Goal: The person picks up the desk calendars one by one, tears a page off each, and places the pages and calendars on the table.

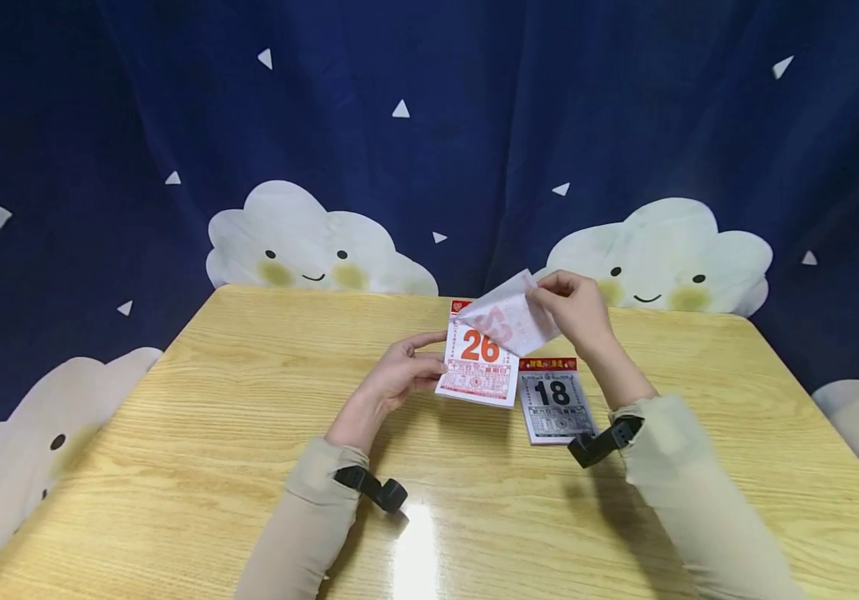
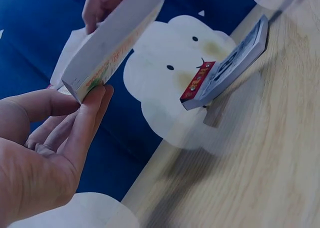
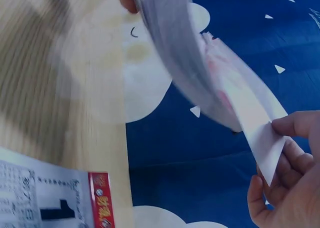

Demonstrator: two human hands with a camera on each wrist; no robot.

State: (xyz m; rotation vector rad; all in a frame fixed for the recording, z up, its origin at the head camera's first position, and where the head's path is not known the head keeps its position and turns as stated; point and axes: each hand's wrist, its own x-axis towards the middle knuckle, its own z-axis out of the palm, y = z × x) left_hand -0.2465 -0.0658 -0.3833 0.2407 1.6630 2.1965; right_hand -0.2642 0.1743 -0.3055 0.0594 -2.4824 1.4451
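My left hand (image 1: 404, 369) holds a tear-off calendar pad (image 1: 474, 379) by its left edge, thumb on the front and fingers behind. The pad is raised over the table, and a red 26 shows on it. Between thumb and fingers, my right hand (image 1: 575, 310) pinches a thin calendar page (image 1: 515, 321), which is pulled up and to the right across the pad's upper part. In the right wrist view the page (image 3: 252, 123) bends away from the pad (image 3: 185, 53). A second calendar pad (image 1: 555, 404) with a black 18 and red header lies below the right hand.
The wooden table (image 1: 249, 400) spans the front. Behind it hangs a dark blue curtain (image 1: 474, 150) with white clouds and triangles. Black wrist cameras sit on the left cuff (image 1: 372, 487) and right cuff (image 1: 605, 442), the right one overlapping the second pad's corner in the head view.
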